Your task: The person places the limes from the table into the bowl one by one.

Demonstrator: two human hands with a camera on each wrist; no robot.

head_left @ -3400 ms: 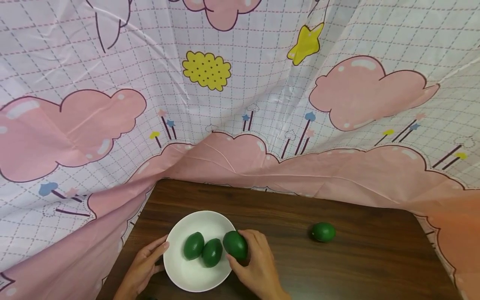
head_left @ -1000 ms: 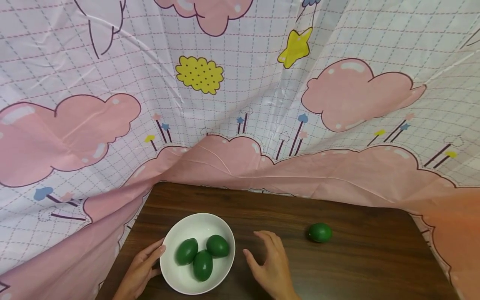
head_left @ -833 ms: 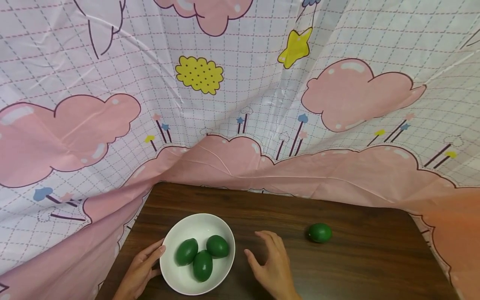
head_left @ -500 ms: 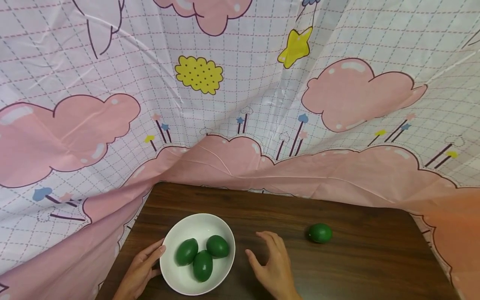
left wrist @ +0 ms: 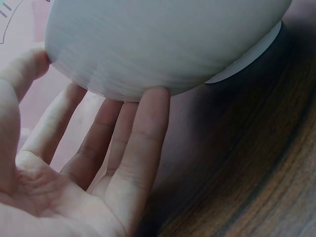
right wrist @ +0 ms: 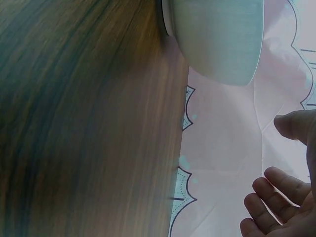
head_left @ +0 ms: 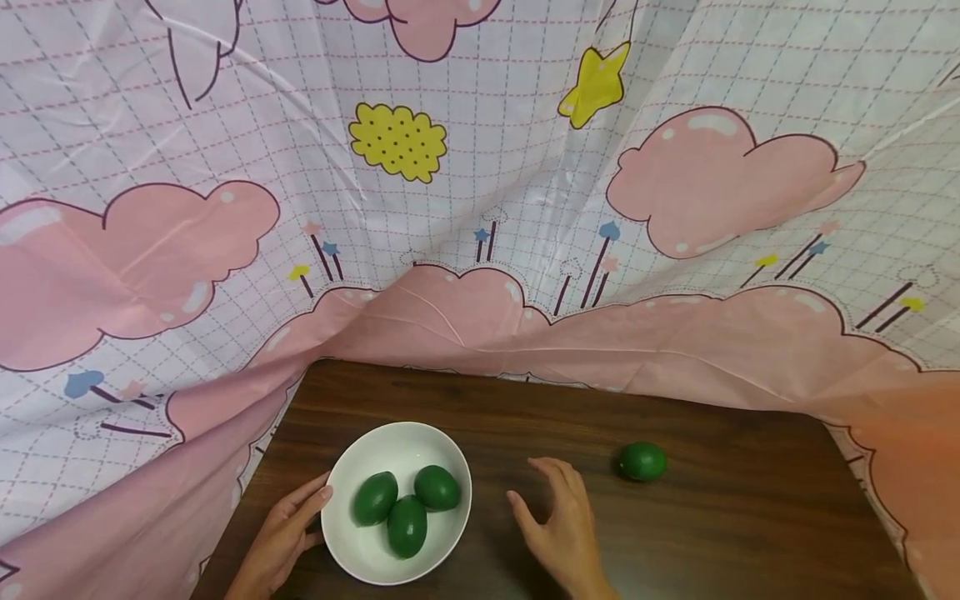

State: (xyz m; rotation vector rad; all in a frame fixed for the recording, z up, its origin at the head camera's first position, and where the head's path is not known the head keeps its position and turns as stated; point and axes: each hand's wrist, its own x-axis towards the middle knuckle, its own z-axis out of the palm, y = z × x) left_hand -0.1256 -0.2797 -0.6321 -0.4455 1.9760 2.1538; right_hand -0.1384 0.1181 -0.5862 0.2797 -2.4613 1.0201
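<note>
Three dark green, lime-like fruits [head_left: 407,527] lie touching in the white bowl [head_left: 341,546], which stands on the wooden table. At the bowl's left side, my left hand [head_left: 279,533] holds it, thumb at the rim and fingers against the outside. In the left wrist view, the left hand [left wrist: 94,168] has fingertips on the bowl wall [left wrist: 163,49], some hidden behind it. My right hand [head_left: 562,525] hovers right of the bowl, thumb and fingers apart and nothing between them. Farther right, another green fruit [head_left: 642,462] lies on the table.
The dark wooden table [head_left: 720,517] extends to the right of the hands. A pink and white cloth [head_left: 465,317] with printed clouds and stars hangs along its back and sides.
Over the earlier frames, my right hand lets go of the third fruit inside the bowl and withdraws rightward. Since half a second ago it has shifted slightly farther right. My left hand stays on the bowl.
</note>
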